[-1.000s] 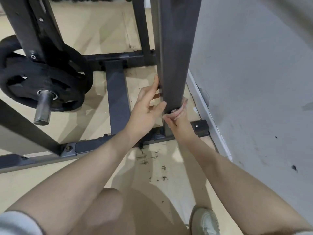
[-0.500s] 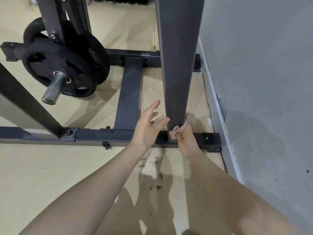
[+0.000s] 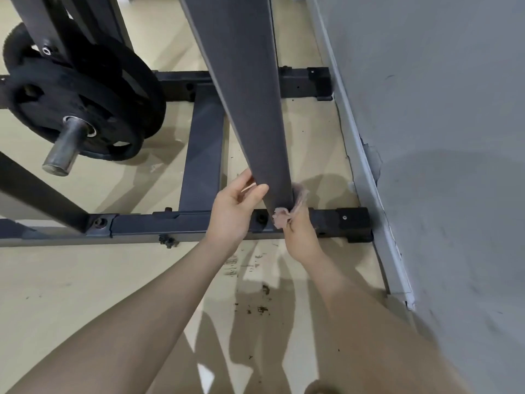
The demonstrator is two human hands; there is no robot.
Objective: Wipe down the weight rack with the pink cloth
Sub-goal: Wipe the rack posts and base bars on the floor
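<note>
The weight rack's dark grey upright post (image 3: 250,103) runs down the middle of the head view to a black base bar (image 3: 170,226) on the floor. My right hand (image 3: 298,237) is shut on the pink cloth (image 3: 287,214), which wraps the foot of the post on its right and front sides. My left hand (image 3: 235,209) rests against the post's left side, thumb on the front edge and fingers curled behind it. A bit of pink cloth shows between those fingers.
Black weight plates (image 3: 82,109) hang on a steel peg (image 3: 64,155) at the left. A grey wall (image 3: 440,137) with a skirting board stands close on the right. A cross bar (image 3: 203,155) links the base bars. Dirt specks mark the beige floor (image 3: 255,305).
My left hand let go of the post, opened, and has come back to grip its left edge. My right hand stayed low with the cloth. The camera has risen and pulled back.
</note>
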